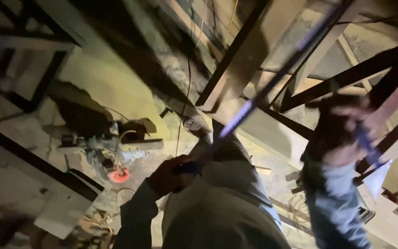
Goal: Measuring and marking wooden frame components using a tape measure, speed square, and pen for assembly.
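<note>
My left hand (171, 175) was closed around the low end of a long rod (254, 101), which ran up and to the right between dark steel bars (236, 46). My right hand (353, 127), blurred, was wrapped around a blue handle (367, 145) close beside a sloping beam (392, 103), with little free room there. Far below, past my leg (226, 184), a cutting machine (111, 147) sat on the open floor (102, 78), well apart from the rod.
</note>
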